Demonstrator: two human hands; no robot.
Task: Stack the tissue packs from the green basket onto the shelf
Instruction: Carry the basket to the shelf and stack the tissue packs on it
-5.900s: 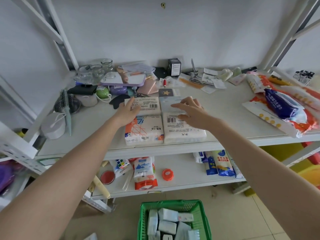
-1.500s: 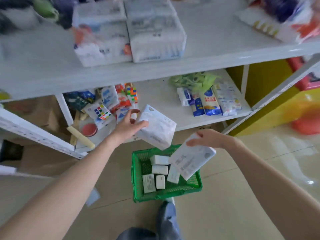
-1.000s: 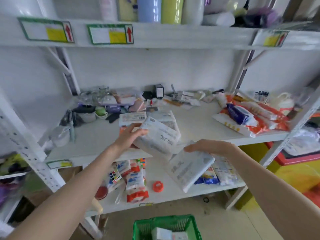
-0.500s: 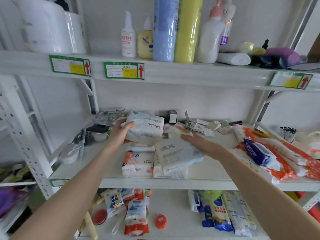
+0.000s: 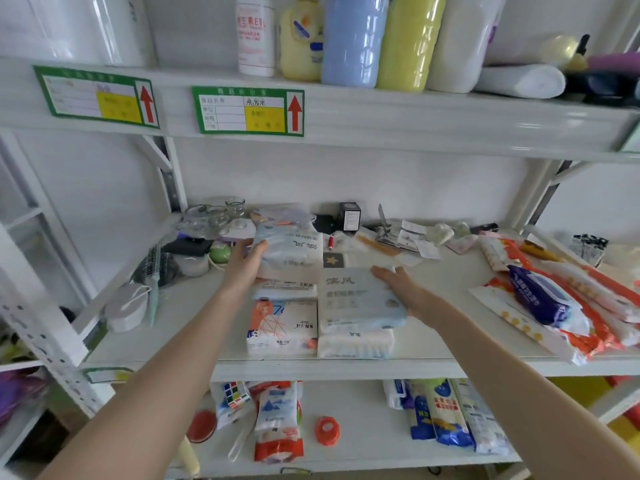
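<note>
Left hand: we find it at frame centre, fingers wrapped round the near-left edge of a pale blue pack, held tilted above the rear stack.
Right hand: fingers spread flat along the right side of a second blue pack; it presses or steadies, and we see no closed clasp on it.
Location of packs: both are over the middle shelf, centre of frame. The right pack lies on a white pack at the front edge; an orange-printed pack sits just beside it to the left.
Handling, in our judgement: light, soft, film-wrapped, likely slippery. They will dent under a pinch and slide when stacked. We advise holding by the short edges or flat under the palm, and squaring edges before letting go.
Basket: not in view; we cannot say what is left in it.
Other containers: glass jars at the shelf rear, contents not readable; bottles stand on the top shelf.
Risk: the right stack sits close to the front lip and the top pack overhangs slightly.
</note>
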